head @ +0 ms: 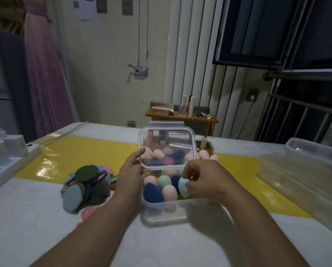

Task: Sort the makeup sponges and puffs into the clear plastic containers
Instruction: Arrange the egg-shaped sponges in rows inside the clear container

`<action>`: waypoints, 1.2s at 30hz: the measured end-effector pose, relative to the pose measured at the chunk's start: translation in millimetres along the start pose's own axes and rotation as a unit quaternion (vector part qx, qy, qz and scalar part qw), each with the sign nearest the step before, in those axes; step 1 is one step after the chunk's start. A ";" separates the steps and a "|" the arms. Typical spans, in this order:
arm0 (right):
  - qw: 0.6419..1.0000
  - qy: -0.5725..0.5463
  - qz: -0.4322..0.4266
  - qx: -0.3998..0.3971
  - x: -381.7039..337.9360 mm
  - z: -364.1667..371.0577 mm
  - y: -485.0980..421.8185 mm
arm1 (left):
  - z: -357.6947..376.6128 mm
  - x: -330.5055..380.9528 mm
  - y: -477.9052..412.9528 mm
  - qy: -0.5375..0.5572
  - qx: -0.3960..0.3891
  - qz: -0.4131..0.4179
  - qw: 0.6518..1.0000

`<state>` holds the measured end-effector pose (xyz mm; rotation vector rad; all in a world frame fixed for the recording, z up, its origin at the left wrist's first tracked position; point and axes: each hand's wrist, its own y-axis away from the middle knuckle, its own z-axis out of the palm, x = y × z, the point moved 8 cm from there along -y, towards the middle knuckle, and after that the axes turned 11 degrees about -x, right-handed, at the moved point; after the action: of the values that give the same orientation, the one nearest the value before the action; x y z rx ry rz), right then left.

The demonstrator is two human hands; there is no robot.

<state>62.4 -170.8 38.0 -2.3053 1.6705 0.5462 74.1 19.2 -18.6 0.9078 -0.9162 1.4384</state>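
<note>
A clear plastic container (165, 212) stands on the table in front of me, filled with several egg-shaped sponges in pink, navy and mint. My left hand (131, 171) holds the clear lid (167, 135) tilted up over the container's far half. My right hand (201, 180) pinches a mint sponge (184, 187) at the container's right edge. A pile of flat round puffs (88, 186) in green, grey and purple lies to the left of the container. A few pink sponges (209, 156) lie behind the lid on the right.
Another clear container with a lid (305, 170) sits at the right of the table. White power strips with chargers (5, 151) lie at the left edge. A small wooden shelf with cosmetics (182, 116) stands behind the table.
</note>
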 end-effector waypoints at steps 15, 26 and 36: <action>0.996 0.064 0.021 -0.051 -5.1 12.1 -2.6 | -0.4 0.7 -0.5 -0.006 -0.002 0.004 1.000; 0.996 0.074 0.014 -0.049 -6.2 12.3 -6.2 | -0.4 0.2 -0.3 0.004 0.004 0.008 1.000; 0.999 0.010 0.013 -0.031 2.3 9.0 -4.7 | -2.8 -3.0 -3.1 0.003 0.000 0.006 1.000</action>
<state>66.1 -167.7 28.8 -2.3415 1.7186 0.5899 77.3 20.7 -22.4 0.8988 -0.9170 1.4504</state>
